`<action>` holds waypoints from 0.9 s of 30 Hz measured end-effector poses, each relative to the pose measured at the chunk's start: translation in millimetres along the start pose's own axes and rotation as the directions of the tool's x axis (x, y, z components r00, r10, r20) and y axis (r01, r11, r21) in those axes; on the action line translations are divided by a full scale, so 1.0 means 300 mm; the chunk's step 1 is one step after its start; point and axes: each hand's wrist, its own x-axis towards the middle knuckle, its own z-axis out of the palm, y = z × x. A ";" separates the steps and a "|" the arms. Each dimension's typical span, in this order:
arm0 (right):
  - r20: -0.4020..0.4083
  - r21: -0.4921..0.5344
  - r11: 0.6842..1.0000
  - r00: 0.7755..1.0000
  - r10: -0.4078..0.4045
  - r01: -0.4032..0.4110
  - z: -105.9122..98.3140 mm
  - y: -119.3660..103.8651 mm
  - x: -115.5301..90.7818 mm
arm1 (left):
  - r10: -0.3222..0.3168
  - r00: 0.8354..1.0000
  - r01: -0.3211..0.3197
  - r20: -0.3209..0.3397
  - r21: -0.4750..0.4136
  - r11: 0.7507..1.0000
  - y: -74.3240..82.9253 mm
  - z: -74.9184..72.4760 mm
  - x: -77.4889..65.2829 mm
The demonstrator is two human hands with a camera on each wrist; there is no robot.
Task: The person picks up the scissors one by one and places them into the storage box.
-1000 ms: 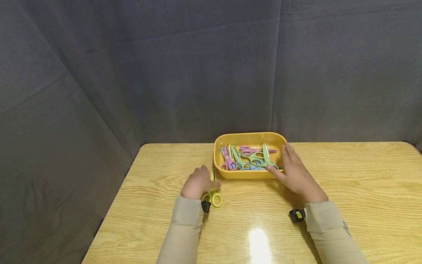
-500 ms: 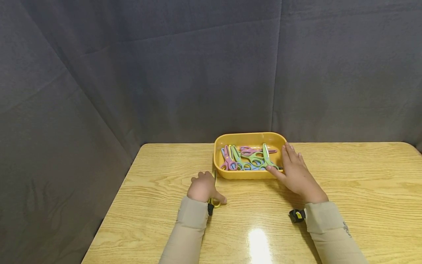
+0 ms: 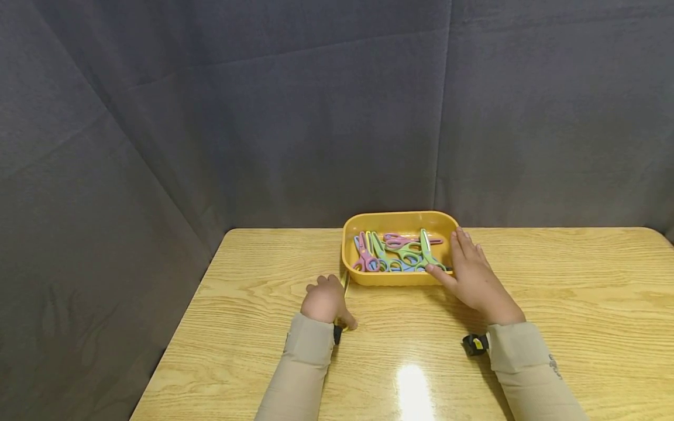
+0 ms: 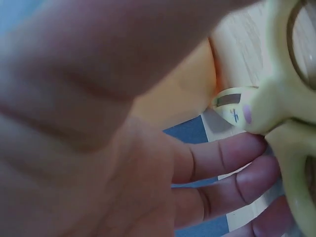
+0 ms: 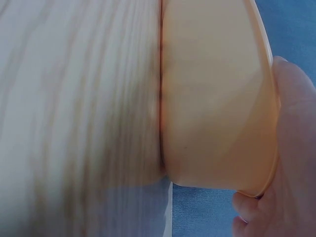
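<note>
My left hand [image 3: 323,300] is over a pair of yellow scissors [image 4: 284,101] on the table, thumb on the right and fingers on the left, pinching them by the handle area. In the left wrist view several fingertips press against the yellow plastic below the pivot. The palm hides most of the scissors in the head view; the blade shows beyond it, pointing at a yellow tray [image 3: 397,280]. My right hand [image 3: 476,287] rests on the tray's right end, its fingers lying straight along the side and thumb at the front rim.
Inside the tray lie pink scissors [image 3: 364,257], green scissors [image 3: 427,252] and several other scissors in blue, green and yellow. The wooden table [image 3: 242,339] ends just behind the tray, against a grey curtain [image 3: 316,134].
My left hand has moved slightly right and nearer over the yellow scissors, covering more of them, and its thumb has drawn in. The right hand and tray stay where they were.
</note>
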 end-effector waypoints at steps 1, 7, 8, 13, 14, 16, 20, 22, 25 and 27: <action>0.000 0.001 1.000 1.000 0.000 0.000 0.000 -0.001 0.000 | 0.002 1.000 -0.002 0.000 0.003 1.000 -0.001 0.000 -0.002; 0.001 0.006 1.000 1.000 -0.001 0.001 0.000 0.001 0.002 | 0.007 1.000 -0.007 0.000 -0.025 1.000 -0.007 0.001 0.000; 0.001 0.007 1.000 1.000 -0.001 0.001 0.001 0.002 0.002 | 0.004 1.000 -0.004 0.000 -0.033 0.999 -0.008 0.001 0.001; 0.004 0.010 1.000 1.000 0.002 -0.002 0.004 0.005 0.000 | -0.008 1.000 0.008 0.009 -0.049 0.999 -0.011 0.002 0.005; 0.004 0.011 1.000 1.000 0.003 -0.003 0.004 0.005 0.000 | -0.009 1.000 0.010 0.011 -0.050 0.999 -0.011 0.002 0.006; 0.004 0.012 1.000 1.000 0.004 -0.004 0.005 0.005 -0.001 | -0.010 1.000 0.010 0.009 -0.054 0.999 -0.011 0.001 0.006; 0.005 0.014 1.000 1.000 0.005 -0.005 0.005 0.005 0.000 | -0.013 1.000 0.013 0.012 -0.051 0.999 -0.014 -0.001 0.009; 0.004 0.015 1.000 1.000 0.004 -0.004 0.005 0.006 0.001 | -0.015 1.000 0.015 0.013 -0.049 0.999 -0.017 -0.003 0.010; 0.000 0.016 1.000 1.000 0.002 -0.002 0.006 0.006 0.002 | -0.012 1.000 0.013 0.021 -0.045 0.999 -0.021 -0.005 0.012; -0.001 0.016 1.000 1.000 0.000 0.000 0.007 0.007 0.003 | -0.002 1.000 0.003 0.028 -0.031 1.000 -0.024 -0.007 0.013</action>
